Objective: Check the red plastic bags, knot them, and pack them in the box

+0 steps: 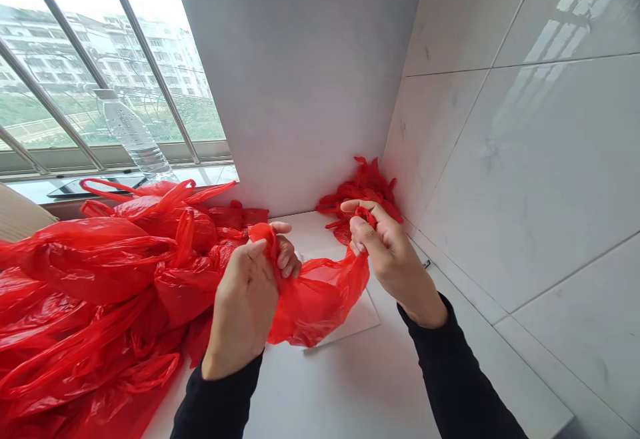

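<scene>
Between my two hands hangs a red plastic bag, stretched sideways above the white table. My left hand is closed around its left end, with a strip of red plastic coming up between thumb and fingers. At the other end, my right hand pinches a twisted part of the same bag between thumb and fingertips. The bag's middle sags and looks puffed out. Left of my left hand lies a big heap of red plastic bags. Beyond my right hand, a smaller pile of red bags sits in the corner.
A clear plastic bottle stands by the barred window, near a dark flat object on the sill. Under the held bag is a white flat sheet or board on the table. Marbled tiles form the wall at right.
</scene>
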A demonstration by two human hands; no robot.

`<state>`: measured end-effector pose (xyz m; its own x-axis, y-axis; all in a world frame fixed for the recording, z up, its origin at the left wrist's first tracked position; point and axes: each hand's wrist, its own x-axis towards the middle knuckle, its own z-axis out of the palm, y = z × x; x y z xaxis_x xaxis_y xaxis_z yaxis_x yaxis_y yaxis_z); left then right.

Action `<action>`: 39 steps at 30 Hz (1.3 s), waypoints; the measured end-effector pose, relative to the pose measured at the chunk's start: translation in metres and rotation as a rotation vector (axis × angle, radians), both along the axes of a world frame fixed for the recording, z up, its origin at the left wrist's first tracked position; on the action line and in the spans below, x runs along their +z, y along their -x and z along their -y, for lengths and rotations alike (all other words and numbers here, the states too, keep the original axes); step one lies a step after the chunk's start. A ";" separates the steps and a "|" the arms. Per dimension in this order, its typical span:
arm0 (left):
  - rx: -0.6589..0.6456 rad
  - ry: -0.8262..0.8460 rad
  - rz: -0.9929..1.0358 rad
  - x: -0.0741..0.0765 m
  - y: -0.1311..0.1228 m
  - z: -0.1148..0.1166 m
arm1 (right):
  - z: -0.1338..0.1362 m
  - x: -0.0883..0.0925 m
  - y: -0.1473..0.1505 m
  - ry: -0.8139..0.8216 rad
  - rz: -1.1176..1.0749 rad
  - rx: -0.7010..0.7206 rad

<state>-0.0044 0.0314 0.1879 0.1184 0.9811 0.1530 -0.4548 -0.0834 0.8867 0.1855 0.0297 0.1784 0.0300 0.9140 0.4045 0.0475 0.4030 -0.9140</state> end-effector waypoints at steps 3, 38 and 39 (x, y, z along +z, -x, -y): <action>0.014 -0.056 -0.082 -0.003 -0.001 -0.001 | 0.001 0.002 0.002 -0.065 0.016 0.003; -0.109 0.211 -0.397 -0.001 -0.008 0.016 | 0.011 0.008 0.007 -0.063 0.374 0.103; -0.098 0.211 -0.399 0.002 -0.010 0.018 | 0.011 0.007 0.008 -0.074 0.364 0.104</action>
<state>0.0058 0.0132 0.1895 0.2215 0.9671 -0.1250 -0.0712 0.1439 0.9870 0.1779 0.0186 0.1858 -0.2194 0.8726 0.4363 0.3190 0.4868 -0.8132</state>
